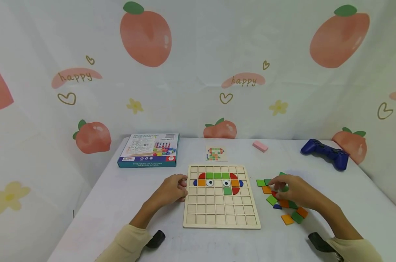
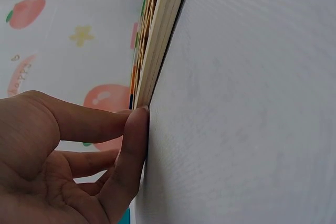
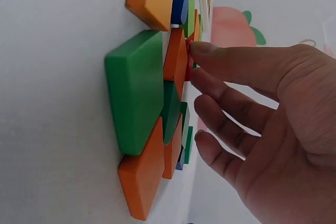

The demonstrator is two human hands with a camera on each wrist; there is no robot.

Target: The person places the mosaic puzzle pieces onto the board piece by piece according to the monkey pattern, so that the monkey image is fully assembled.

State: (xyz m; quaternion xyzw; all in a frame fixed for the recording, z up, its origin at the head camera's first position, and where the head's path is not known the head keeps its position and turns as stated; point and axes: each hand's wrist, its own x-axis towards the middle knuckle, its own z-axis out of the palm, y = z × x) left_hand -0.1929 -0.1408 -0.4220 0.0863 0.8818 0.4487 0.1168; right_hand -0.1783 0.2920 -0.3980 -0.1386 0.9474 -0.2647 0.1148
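Observation:
My left hand (image 1: 170, 190) is at the left edge of a wooden grid board (image 1: 210, 210), gripping that edge between thumb and finger, as the left wrist view shows. Colored tiles fill part of the board's upper rows: a green row (image 1: 218, 175), red rounded corners, orange squares, blue half-rounds and two eye tiles (image 1: 210, 183). To the right, my right hand (image 1: 297, 191) reaches into a loose pile of tiles, where its thumb and index finger pinch a red curved tile (image 3: 188, 71). Close by lie an orange tile (image 3: 175, 56) and a green tile (image 3: 135, 93).
Behind the board lies a pattern card (image 1: 216, 153) with a small tile figure. A boxed set (image 1: 148, 151) stands at the back left, a pink block (image 1: 260, 146) at the back, and a blue game controller (image 1: 325, 153) at the back right. A printed curtain hangs behind the table.

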